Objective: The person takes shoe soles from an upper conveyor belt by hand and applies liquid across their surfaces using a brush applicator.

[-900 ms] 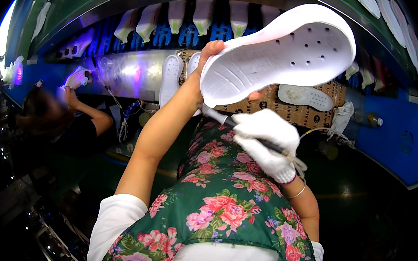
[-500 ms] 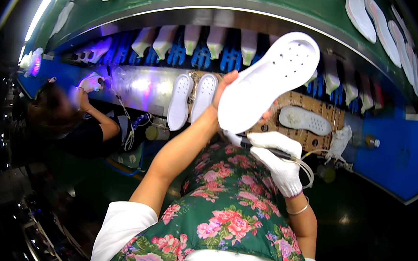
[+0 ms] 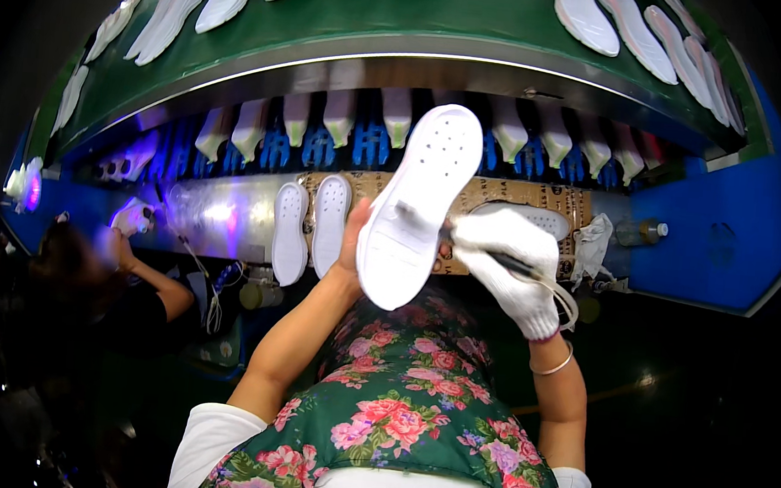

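Note:
A white shoe sole (image 3: 397, 256), dotted with small holes toward its far end, is held up in front of me. My left hand (image 3: 351, 244), bare, grips its left edge; some of the fingers are hidden behind it. A white knitted glove covers my right hand (image 3: 516, 258), which is closed round a dark-handled brush (image 3: 409, 212) with a thin hose trailing off it. The blurred brush tip lies over the middle of the sole. To the left, two white soles (image 3: 289, 236) (image 3: 330, 226) lie side by side on the bench.
Another sole (image 3: 530, 220) rests on brown cardboard (image 3: 486, 192), partly behind my glove. A crumpled white cloth (image 3: 593, 246) and a bottle (image 3: 641, 233) are at the right. Pale shoe-shaped pieces (image 3: 396, 116) line blue racks. Several soles lie on the green upper shelf (image 3: 482, 13). A co-worker (image 3: 145, 275) works at the left.
The held sole has come nearer to me and left, and is more upright. My right hand has moved up, bringing the brush from below the sole onto its face. The view has shifted.

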Tool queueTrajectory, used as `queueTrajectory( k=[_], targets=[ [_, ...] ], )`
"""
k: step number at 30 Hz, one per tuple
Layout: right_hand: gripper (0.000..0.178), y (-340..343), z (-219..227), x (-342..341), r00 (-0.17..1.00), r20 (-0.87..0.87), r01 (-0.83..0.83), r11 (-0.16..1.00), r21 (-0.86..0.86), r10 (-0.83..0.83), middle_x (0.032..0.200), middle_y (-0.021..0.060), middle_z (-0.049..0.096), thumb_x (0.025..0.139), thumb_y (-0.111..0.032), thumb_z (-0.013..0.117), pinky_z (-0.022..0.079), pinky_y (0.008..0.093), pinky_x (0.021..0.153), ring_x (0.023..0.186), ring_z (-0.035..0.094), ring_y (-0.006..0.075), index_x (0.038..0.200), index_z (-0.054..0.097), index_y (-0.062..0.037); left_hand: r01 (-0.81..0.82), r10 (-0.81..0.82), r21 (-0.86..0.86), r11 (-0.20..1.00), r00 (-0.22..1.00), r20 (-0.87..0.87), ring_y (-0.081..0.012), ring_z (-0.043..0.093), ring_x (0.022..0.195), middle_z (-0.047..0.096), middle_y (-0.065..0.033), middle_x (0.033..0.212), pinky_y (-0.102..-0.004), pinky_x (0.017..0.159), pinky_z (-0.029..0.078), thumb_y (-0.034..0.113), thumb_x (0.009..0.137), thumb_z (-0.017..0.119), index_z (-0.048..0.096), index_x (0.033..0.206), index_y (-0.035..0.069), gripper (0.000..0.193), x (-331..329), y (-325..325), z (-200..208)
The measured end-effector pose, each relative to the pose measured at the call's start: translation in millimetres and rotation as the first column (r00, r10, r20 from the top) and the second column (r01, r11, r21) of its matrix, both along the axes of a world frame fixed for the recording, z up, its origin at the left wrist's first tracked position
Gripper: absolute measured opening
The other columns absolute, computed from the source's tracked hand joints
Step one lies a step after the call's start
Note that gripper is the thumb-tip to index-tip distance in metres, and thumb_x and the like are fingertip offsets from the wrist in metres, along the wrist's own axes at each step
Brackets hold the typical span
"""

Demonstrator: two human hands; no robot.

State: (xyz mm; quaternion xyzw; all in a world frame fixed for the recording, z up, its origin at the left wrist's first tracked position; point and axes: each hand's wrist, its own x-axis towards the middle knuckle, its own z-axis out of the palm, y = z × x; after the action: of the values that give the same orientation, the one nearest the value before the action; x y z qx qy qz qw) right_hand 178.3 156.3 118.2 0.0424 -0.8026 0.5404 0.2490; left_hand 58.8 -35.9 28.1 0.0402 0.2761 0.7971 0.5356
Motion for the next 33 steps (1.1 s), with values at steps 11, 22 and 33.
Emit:
queueTrajectory(
  k=[11, 22, 33],
  targets=[
    [0.021, 0.6, -58.2, 64.7, 0.903, 0.297, 0.428, 0.606, -0.670, -0.309, 0.106, 0.0191, 0.073, 0.080, 0.013, 0.069, 0.056, 0.0290, 0.086, 0.096, 0.071, 0.0227, 0.100, 0.073, 0.0089, 0.147, -0.133, 0.675, 0.723, 0.988, -0.072, -0.0476, 0.053, 0.121, 0.040, -0.0320, 0.144, -0.0590, 0.097, 0.053, 0.066, 0.091, 0.057, 0.024, 0.157, 0.005, 0.096, -117.2, 137.6, 73.6],
    [0.021, -27.3, -102.9, 55.1, 0.851, 0.458, 0.509, 0.615, -0.602, -0.255, 0.101, 0.0091, 0.075, 0.084, 0.005, 0.074, 0.056, 0.0253, 0.081, 0.090, 0.069, 0.0131, 0.104, 0.075, 0.0043, -0.283, 0.136, -0.106, 0.953, 0.713, -0.688, -0.0348, 0.062, 0.118, 0.052, -0.0272, 0.141, -0.0426, 0.101, 0.051, 0.022, 0.092, 0.066, 0.053, 0.134, -0.005, 0.051, -177.5, 193.6, 121.9],
    [0.017, -44.1, -109.9, 33.1, 0.834, 0.511, 0.508, 0.651, -0.564, -0.208, 0.097, 0.0091, 0.076, 0.084, 0.002, 0.076, 0.055, 0.0260, 0.081, 0.086, 0.069, 0.0127, 0.101, 0.076, 0.0037, -0.827, -0.685, 0.181, 0.532, -0.546, -0.482, -0.0347, 0.054, 0.130, 0.054, -0.0162, 0.144, -0.0527, 0.105, 0.042, 0.040, 0.088, 0.062, 0.060, 0.133, 0.014, 0.052, -364.7, 188.8, 92.3]
  ],
)
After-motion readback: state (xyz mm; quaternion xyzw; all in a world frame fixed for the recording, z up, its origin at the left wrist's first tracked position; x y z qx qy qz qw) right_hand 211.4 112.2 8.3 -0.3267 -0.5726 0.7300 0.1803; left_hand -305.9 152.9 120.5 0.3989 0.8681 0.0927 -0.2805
